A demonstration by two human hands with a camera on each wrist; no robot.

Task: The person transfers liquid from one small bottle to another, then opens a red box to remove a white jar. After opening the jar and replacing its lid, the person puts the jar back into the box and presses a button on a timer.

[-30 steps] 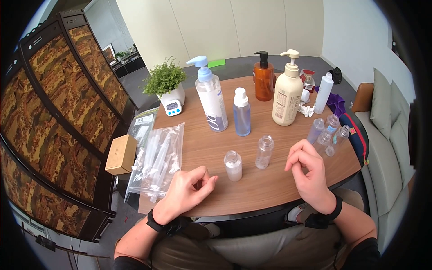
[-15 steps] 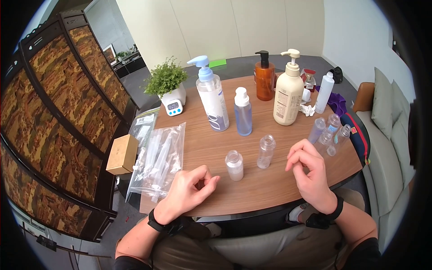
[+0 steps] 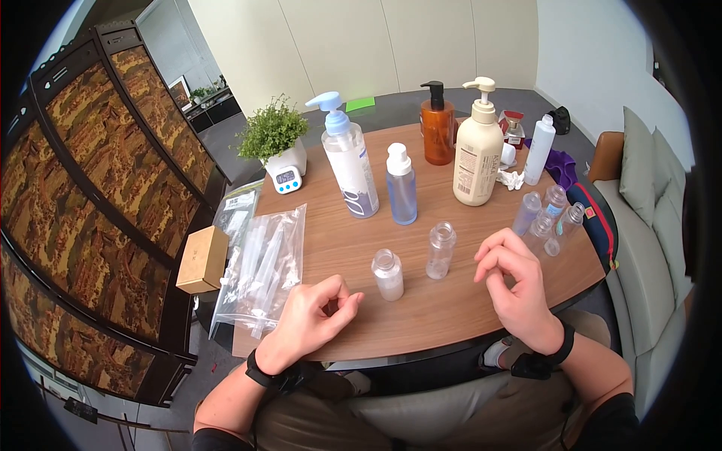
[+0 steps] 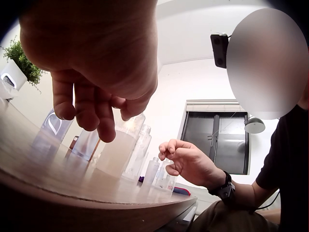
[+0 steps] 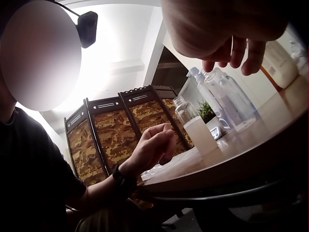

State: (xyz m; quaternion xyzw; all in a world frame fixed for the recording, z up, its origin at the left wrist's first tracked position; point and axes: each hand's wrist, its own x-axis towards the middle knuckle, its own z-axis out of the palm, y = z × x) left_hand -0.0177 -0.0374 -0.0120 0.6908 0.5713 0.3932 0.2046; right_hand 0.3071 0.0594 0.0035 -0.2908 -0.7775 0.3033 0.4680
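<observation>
My left hand hovers at the table's front left, its fingers loosely curled around nothing. Close to its right stands a small clear bottle without a cap, partly filled with a cloudy, whitish liquid. A second uncapped clear bottle is slightly farther back, with a little at its bottom. My right hand, fingers bent loosely and holding nothing, is to the right of both bottles. Several small clear bottles cluster beyond it. In the right wrist view the cloudy bottle stands upright between the hands.
Behind stand a blue-topped pump bottle, a blue foam bottle, an amber pump bottle and a cream pump bottle. Plastic bags, a cardboard box, a timer and a potted plant are left. A dark pouch lies right.
The head view shifts slightly. Both hands keep their place and pose, and the bottles stay where they were.
</observation>
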